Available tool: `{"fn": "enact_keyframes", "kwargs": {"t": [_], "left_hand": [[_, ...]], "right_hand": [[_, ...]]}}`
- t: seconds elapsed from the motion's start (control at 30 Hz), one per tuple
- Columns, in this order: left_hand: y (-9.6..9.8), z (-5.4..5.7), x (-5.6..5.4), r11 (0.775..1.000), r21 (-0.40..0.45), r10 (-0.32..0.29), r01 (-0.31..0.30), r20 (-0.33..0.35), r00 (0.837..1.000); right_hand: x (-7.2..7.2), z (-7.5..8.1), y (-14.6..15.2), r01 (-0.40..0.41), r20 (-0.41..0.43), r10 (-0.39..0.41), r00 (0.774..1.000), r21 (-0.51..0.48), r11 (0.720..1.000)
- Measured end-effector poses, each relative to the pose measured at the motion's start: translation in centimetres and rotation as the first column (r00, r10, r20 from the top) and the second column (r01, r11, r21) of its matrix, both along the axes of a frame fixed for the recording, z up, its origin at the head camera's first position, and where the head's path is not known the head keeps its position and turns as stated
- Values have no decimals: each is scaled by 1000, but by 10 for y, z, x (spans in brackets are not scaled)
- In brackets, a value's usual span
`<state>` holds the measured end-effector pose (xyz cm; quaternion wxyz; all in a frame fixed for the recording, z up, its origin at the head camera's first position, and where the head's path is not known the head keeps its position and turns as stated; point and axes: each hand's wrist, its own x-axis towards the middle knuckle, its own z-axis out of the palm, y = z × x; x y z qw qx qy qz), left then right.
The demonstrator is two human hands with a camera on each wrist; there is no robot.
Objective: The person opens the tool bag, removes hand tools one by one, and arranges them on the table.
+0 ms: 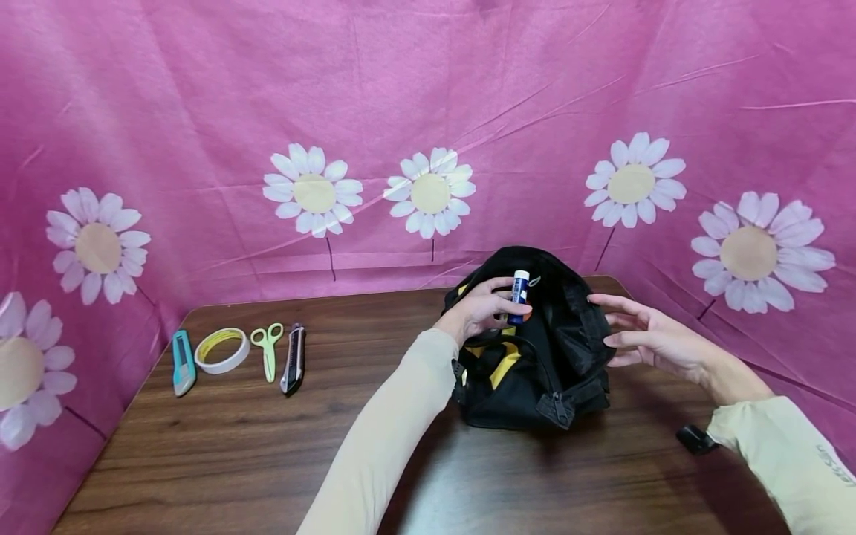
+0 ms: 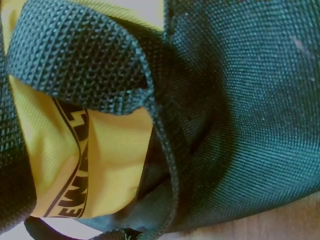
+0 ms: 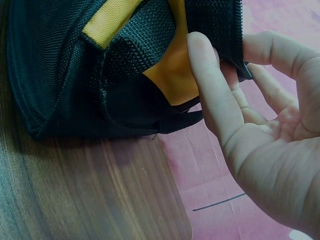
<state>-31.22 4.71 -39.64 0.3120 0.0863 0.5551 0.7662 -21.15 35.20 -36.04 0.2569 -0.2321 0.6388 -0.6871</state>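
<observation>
Right grip [image 3: 270,142] pinches bag [image 3: 65,85]; only head view shows left grip [image 1: 473,308] pinching blue tube [image 1: 519,293].

Black fabric bag [image 1: 545,338] with yellow panels: stands on the wooden table [image 1: 267,446], gapes at the top and shows a dark inside. Carries woven straps, a zipper along the edge of the mouth, and dark lettering, partly covered, on the yellow. Is pinched at the zipped edge by the right hand [image 1: 645,334]. Small blue tube [image 1: 520,288] with a white end: sits gripped in the left hand [image 1: 478,308], nearly upright, white end up, against the opening in the head view.
</observation>
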Motion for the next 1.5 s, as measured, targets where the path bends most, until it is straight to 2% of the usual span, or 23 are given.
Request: {"fn": "enact_keyframes", "kwargs": {"t": [0.33, 0.6, 0.77, 0.97, 1.2, 1.37, 1.5], "left_hand": [[-1, 6, 0, 1000, -13, -7, 7, -14, 1000], [-9, 24, 3, 1000, -2, -9, 9, -29, 1000], [-19, 36, 6, 998, 32, -48, 50, -45, 998], [-37, 55, 10, 994, 40, -102, 105, -82, 991], [-62, 72, 16, 994, 25, -101, 105, -121, 987], [-89, 75, 18, 993, 39, -111, 116, -111, 988], [-116, 73, 18, 997, 28, -76, 79, -102, 992]], "right_hand": [[-1, -1, 1, -4, 5, 4, 1000, -12, 1000], [-1, 1, -3, 3, -6, -3, 1000, 7, 1000], [-2, 1, -5, 5, -5, -5, 1000, 5, 1000], [-3, 1, -6, 12, -7, -12, 1000, 5, 1000], [-5, 1, -7, -17, -2, 17, 1000, -19, 1000], [-5, 1, -6, -15, -4, 15, 1000, -14, 1000], [-5, 0, -6, -7, 1, 7, 1000, -4, 1000]]}}
